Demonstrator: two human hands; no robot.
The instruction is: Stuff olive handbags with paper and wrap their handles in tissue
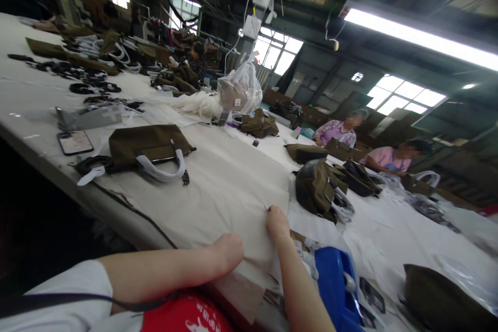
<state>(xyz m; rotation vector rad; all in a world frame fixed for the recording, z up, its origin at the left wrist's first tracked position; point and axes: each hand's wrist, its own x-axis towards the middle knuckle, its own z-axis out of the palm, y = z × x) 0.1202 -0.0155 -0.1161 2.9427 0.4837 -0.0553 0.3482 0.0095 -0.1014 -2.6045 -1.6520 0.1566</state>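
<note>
My left hand point(229, 253) is curled into a fist low over the pale cloth point(218, 166) that covers the table. Its fingers face away, so whatever they hold is hidden. Just to the right, my right hand point(278, 222) pinches something thin and dark at its fingertips, too small to name. That hand is close to the cloth's right edge. Up and to the left lies an olive-brown handbag point(136, 148) with its handle point(163, 168) wrapped in white; neither hand touches it.
A phone point(75, 142) and a grey tape dispenser point(93, 116) lie at left. More olive bags point(317, 187) stand at right, near a blue plastic container point(336, 285). Straps and bag parts point(85, 57) heap at the far left. Two people point(336, 132) sit across the table.
</note>
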